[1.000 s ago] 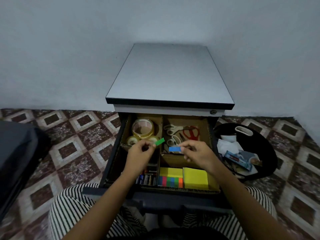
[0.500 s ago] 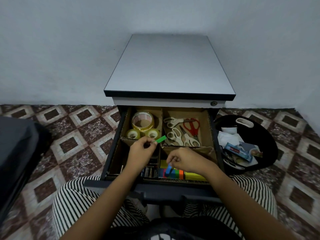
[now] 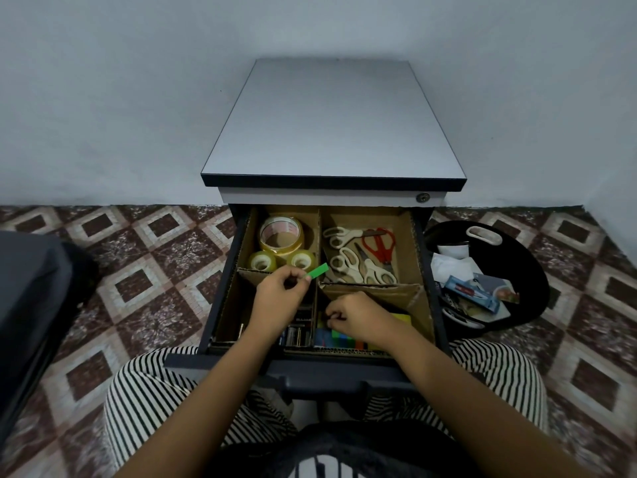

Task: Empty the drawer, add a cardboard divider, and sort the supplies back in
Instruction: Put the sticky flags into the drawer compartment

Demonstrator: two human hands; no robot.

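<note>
Your left hand [image 3: 279,298] pinches a green strip [image 3: 317,271] between thumb and fingers [image 3: 291,274], just above the cardboard divider [image 3: 372,289] in the open drawer [image 3: 220,305]. Your right hand [image 3: 358,317] is curled down on the coloured flags [image 3: 339,339], front right compartment; can't tell if it grips anything. Tape rolls [image 3: 281,236] back left, scissors [image 3: 358,257] back right.

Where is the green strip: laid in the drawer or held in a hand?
Held, not laid in: the left hand pinches the green strip above the cardboard divider.
</note>
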